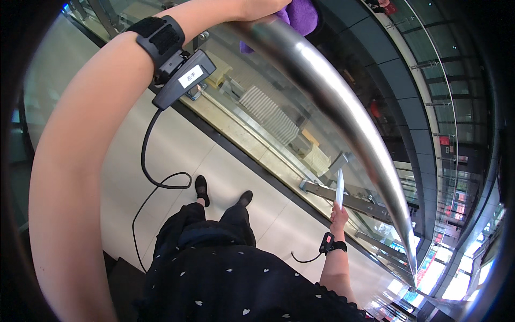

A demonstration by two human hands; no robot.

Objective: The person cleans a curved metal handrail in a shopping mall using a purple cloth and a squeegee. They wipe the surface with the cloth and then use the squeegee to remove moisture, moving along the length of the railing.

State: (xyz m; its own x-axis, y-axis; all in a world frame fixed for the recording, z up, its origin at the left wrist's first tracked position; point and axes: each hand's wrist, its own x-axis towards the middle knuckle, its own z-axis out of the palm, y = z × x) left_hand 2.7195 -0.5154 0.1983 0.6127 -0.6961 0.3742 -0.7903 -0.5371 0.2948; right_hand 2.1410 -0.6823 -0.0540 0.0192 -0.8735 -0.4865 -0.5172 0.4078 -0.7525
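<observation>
My left hand (267, 7) is at the top edge, over the thick stainless steel handrail (342, 96), on a purple cloth (301, 18); part of the hand is cut off by the picture's edge. Lower right, my right hand (339, 217) is closed around the pale handle of a scraper or squeegee (340, 185). The tool points up, and its grey head (338, 161) lies at the glass panel (273, 80) below the rail. Each wrist wears a black strap with a small device and a cable.
Metal posts (346, 201) hold the glass balustrade along a stone ledge (257, 149) with a dark edge. Pale floor tiles (177, 137) lie under my feet. Beyond the rail, a lower space and further glass railings (438, 96) curve along the right.
</observation>
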